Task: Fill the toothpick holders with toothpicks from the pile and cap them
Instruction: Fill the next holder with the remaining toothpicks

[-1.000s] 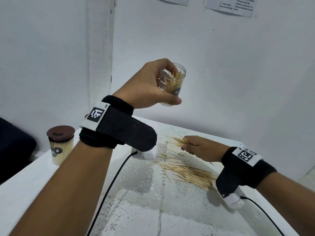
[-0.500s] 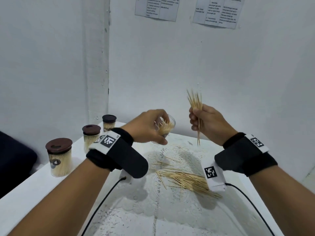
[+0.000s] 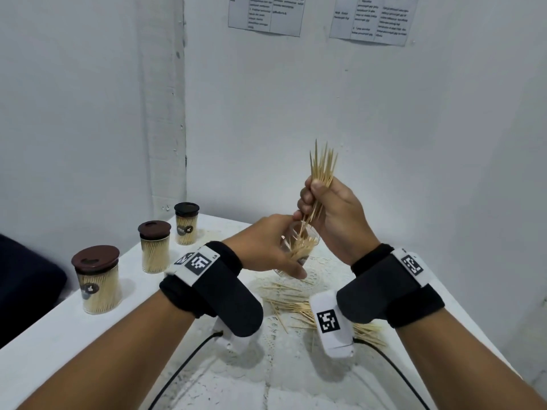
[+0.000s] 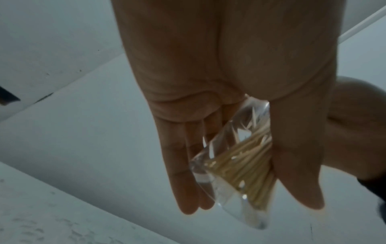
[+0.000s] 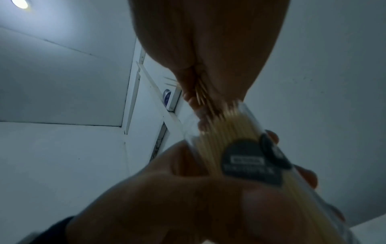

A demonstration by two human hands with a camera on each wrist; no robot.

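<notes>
Both hands are working above the white table (image 3: 74, 329): my left hand (image 3: 260, 247) is wrapping its fingers and thumb round the clear plastic toothpick holder (image 3: 299, 247), tilted with its open mouth facing up and toward my right, and my right hand (image 3: 328, 208) is pinching a bundle of pale wooden toothpicks (image 3: 322, 170). I am keeping the bundle nearly upright, long axis running top to bottom, points fanning above my fist and lower tips just entering the mouth. To do this well, I judge I should line the bundle with the holder's own axis, loosen the pinch gradually and keep the holder steady so none splay over the rim. More toothpicks are lying in the loose pile (image 3: 299, 306) below, and three brown-capped full holders (image 3: 97, 288) are standing along the table's left edge.
</notes>
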